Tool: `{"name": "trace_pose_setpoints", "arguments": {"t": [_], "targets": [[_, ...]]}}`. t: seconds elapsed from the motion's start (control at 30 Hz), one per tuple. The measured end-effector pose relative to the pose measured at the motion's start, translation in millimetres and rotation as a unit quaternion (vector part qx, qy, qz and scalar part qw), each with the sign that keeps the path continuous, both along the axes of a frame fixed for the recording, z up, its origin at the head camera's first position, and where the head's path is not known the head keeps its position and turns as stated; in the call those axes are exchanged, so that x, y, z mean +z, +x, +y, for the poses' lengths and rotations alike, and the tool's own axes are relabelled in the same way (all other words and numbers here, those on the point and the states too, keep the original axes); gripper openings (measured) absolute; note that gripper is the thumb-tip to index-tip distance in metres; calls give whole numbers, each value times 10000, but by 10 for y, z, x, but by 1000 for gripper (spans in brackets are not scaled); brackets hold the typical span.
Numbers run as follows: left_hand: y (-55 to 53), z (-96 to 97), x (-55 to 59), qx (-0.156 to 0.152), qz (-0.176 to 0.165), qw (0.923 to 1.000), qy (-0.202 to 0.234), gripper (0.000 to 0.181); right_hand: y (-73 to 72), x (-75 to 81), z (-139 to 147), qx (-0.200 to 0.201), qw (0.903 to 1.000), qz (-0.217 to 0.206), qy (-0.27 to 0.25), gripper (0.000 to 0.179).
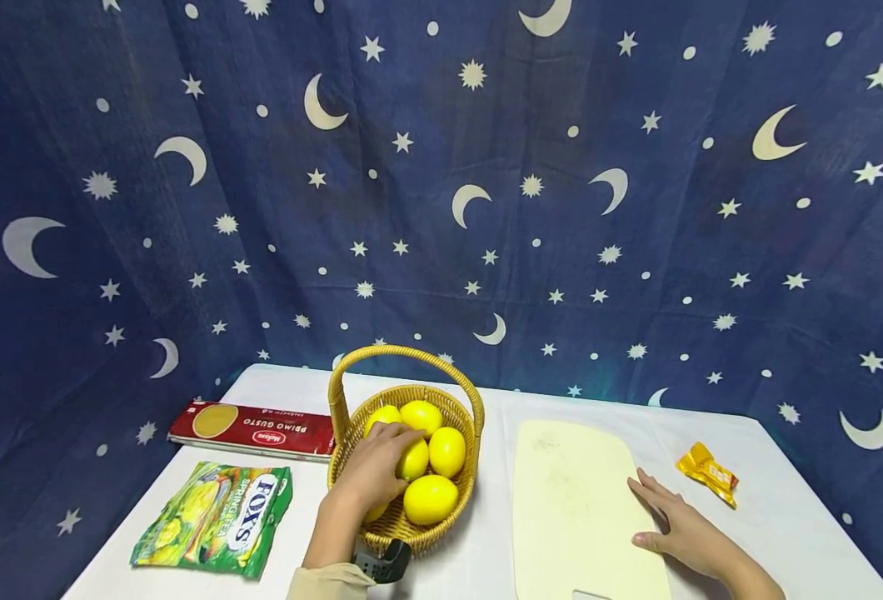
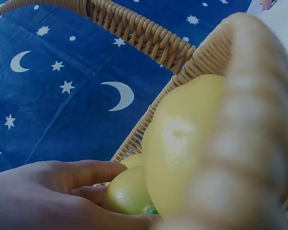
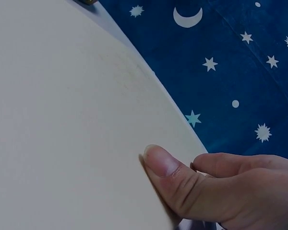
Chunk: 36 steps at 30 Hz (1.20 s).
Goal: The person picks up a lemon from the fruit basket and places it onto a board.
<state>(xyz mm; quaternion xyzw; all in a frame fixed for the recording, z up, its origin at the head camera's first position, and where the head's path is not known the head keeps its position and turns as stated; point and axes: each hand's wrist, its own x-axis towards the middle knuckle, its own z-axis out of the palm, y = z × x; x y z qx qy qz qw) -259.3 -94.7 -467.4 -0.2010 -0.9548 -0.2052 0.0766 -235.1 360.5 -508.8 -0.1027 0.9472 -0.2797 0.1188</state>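
My left hand (image 1: 375, 469) reaches into a yellow wicker basket (image 1: 466, 502), its thumb and fingers around a yellow lemon (image 1: 414, 460). In the left wrist view that lemon (image 2: 129, 192) looks slightly green and sits between the fingers and thumb; a bigger-looking lemon (image 2: 182, 139) is close to the camera. Several more lemons (image 1: 431, 499) lie in the basket. My right hand (image 1: 683, 530) rests at the right edge of a cream cutting board (image 1: 572, 500), fingers fairly straight. The right wrist view has its thumb (image 3: 162, 163) over the board's edge; the fingertips are partly hidden.
Left of the basket lie a red spaghetti pack (image 1: 261, 429) and a green Fox's candy bag (image 1: 217, 518). A small orange-yellow wrapped packet (image 1: 707, 473) lies right of the board. The basket's tall handle (image 1: 404, 351) arches over it. Behind the white table hangs a blue star-patterned cloth (image 1: 441, 208).
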Motion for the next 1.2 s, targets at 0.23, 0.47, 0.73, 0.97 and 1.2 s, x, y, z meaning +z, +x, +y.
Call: {"name": "trace_pose_setpoints", "arguments": {"t": [0.23, 0.47, 0.73, 0.97, 1.2], "targets": [[1, -28, -4, -43, 125, 9999, 19, 61, 15, -9, -13, 47, 9999, 65, -138, 91], [11, -54, 59, -161, -300, 9992, 212, 63, 18, -4, -23, 28, 10000, 63, -70, 92], [4, -62, 86, -313, -619, 9963, 498, 64, 7, 12, -26, -36, 10000, 14, -11, 94], [19, -70, 111, -432, -692, 9942, 706, 64, 1, -14, -14, -41, 9999, 47, -139, 93], [32, -79, 135, -569, -616, 9931, 821, 64, 8, 0, -13, 50, 9998, 146, -81, 91]]}}
